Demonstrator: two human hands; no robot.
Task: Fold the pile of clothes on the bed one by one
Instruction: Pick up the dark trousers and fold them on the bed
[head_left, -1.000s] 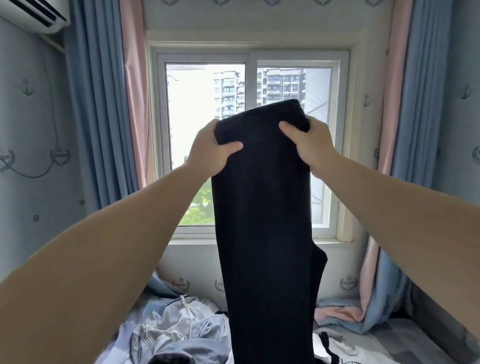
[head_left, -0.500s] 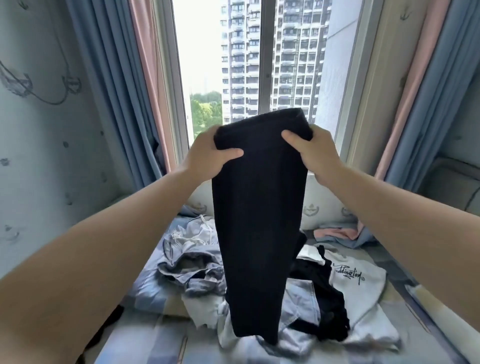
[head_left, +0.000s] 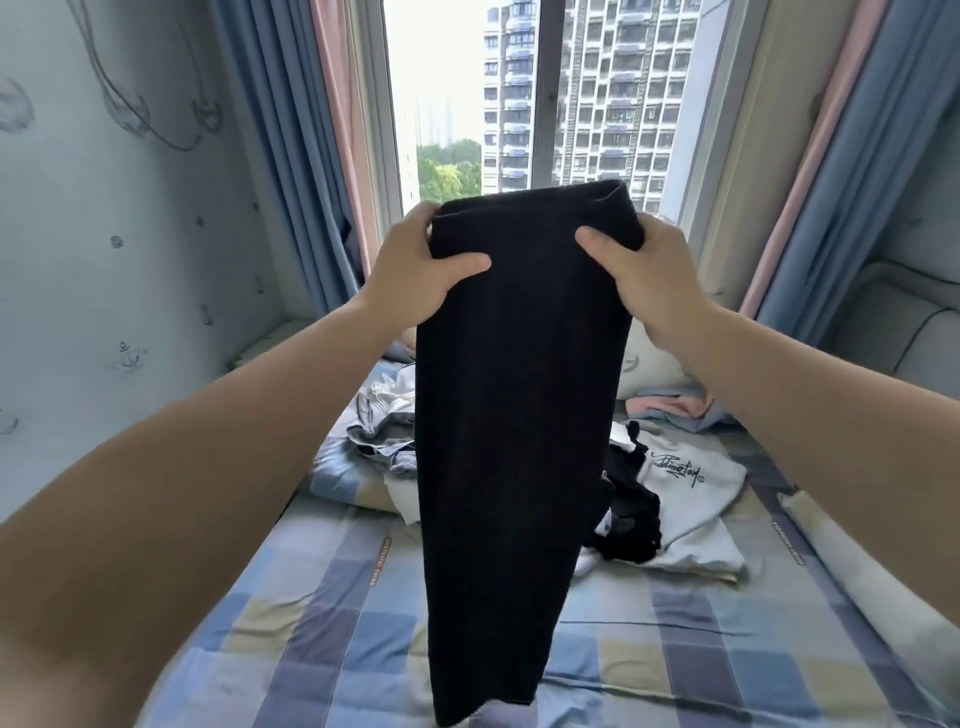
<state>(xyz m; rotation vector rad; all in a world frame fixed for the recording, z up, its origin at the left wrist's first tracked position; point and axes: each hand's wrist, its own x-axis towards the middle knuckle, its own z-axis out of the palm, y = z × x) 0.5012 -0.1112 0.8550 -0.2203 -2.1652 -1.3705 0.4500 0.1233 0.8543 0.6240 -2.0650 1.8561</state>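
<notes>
Here we hold a long black garment (head_left: 514, 441) up before the window (head_left: 452, 104). Our left hand (head_left: 415, 270) and right hand (head_left: 644, 280) each have the grip pinching a top corner, thumb in front. The garment is plain and dark, and hangs straight down over the checked bed (head_left: 675, 649). Behind it lies the pile of clothes (head_left: 384, 426), where a white shirt (head_left: 696, 493) bears black script we cannot read surely.

Home bedroom, checked-sheet bed (head_left: 675, 649), curtained window (head_left: 545, 104), strewn clothes (head_left: 691, 499)
</notes>
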